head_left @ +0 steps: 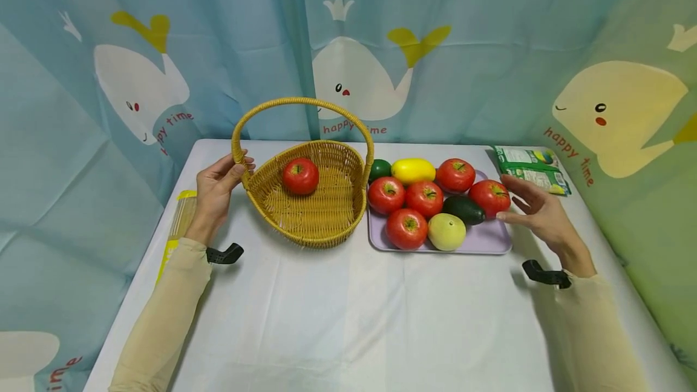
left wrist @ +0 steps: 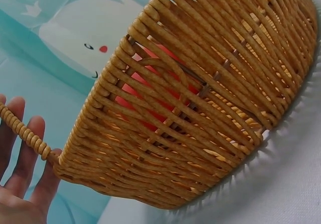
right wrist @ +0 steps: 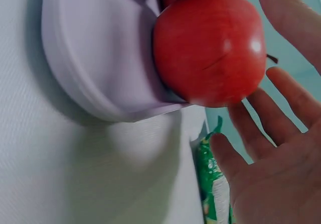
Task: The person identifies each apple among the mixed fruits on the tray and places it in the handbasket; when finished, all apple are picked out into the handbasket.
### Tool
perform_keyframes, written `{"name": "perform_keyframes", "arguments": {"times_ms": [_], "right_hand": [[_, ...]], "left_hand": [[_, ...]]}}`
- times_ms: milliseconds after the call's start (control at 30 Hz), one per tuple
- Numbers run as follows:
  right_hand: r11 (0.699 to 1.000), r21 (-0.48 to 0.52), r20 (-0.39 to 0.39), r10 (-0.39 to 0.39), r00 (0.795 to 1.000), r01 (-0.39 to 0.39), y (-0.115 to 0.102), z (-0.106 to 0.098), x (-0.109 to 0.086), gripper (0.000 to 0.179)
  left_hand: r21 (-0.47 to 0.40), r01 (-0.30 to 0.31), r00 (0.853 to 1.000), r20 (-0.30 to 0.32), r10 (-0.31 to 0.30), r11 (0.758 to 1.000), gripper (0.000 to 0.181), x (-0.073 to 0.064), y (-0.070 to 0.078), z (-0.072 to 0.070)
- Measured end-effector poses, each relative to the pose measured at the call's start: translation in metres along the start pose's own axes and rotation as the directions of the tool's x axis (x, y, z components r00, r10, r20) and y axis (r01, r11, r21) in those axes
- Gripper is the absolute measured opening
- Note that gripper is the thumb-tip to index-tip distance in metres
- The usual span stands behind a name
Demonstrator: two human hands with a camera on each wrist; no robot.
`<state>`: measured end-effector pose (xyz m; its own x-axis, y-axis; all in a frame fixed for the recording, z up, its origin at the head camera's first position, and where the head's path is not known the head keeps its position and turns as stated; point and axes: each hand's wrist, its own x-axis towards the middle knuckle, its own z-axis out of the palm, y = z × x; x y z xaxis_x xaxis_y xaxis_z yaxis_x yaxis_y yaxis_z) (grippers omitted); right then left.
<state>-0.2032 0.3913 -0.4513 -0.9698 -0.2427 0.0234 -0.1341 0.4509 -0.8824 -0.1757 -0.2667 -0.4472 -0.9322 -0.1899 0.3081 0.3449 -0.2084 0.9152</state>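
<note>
Head view: the person's left grip (head_left: pixel 218 191) holds the handle (head_left: pixel 303 101) of a golden-brown woven basket (head_left: pixel 329 213) containing a round red apple (head_left: pixel 301 176). The right grip (head_left: pixel 539 213), spread wide, is beside the rightmost glossy red apple (head_left: pixel 490 198), at the edge of a rectangular lilac tray (head_left: pixel 494 238).

"happy time" reads in red lettering (head_left: pixel 568 156) on the curtain (head_left: pixel 250 29), near the pale whales (head_left: pixel 356 77): I see it at left, at right, and in the middle, where the basket handle (head_left: pixel 302 101) crosses it; low at left only a scrap of such lettering shows, and the print on the green packet (head_left: pixel 530 168) is too small for me
</note>
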Motion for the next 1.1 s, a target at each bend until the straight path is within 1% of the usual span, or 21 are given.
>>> {"name": "perform_keyframes", "arguments": {"times_ms": [133,367,433,567,700,800,1100], "right_hand": [[0.999,-0.015,-0.001,0.040,0.999,-0.040,0.007,0.001,0.001,0.088],[0.998,-0.001,-0.008,0.063,0.998,-0.063,0.012,0.004,0.002,0.088],[0.997,-0.002,-0.015,0.080,0.997,-0.080,0.013,0.005,0.002,0.088],[0.993,-0.036,-0.024,0.107,0.994,-0.108,0.013,0.008,0.003,0.086],[0.990,-0.053,-0.031,0.133,0.991,-0.134,0.014,0.009,0.004,0.087],[0.988,-0.059,-0.033,0.138,0.990,-0.140,0.014,0.010,0.006,0.088],[0.982,-0.116,-0.046,0.147,0.988,-0.151,0.016,0.013,0.010,0.090]], "left_hand": [[0.015,0.001,1.000,-0.002,-0.001,1.000,0.035,0.000,0.000,0.001],[0.034,-0.009,1.000,-0.018,0.009,0.999,0.034,0.000,-0.002,0.001],[0.057,-0.025,0.999,-0.027,0.027,0.998,0.034,-0.001,-0.002,0.001],[0.103,-0.061,0.997,-0.045,0.066,0.993,0.034,-0.002,-0.002,0.004],[0.129,-0.082,0.994,-0.055,0.089,0.988,0.033,-0.003,-0.003,0.006],[0.135,-0.095,0.993,-0.060,0.104,0.986,0.032,-0.004,-0.003,0.007],[0.170,-0.171,0.980,-0.071,0.185,0.971,0.030,-0.006,-0.004,0.009]]}}
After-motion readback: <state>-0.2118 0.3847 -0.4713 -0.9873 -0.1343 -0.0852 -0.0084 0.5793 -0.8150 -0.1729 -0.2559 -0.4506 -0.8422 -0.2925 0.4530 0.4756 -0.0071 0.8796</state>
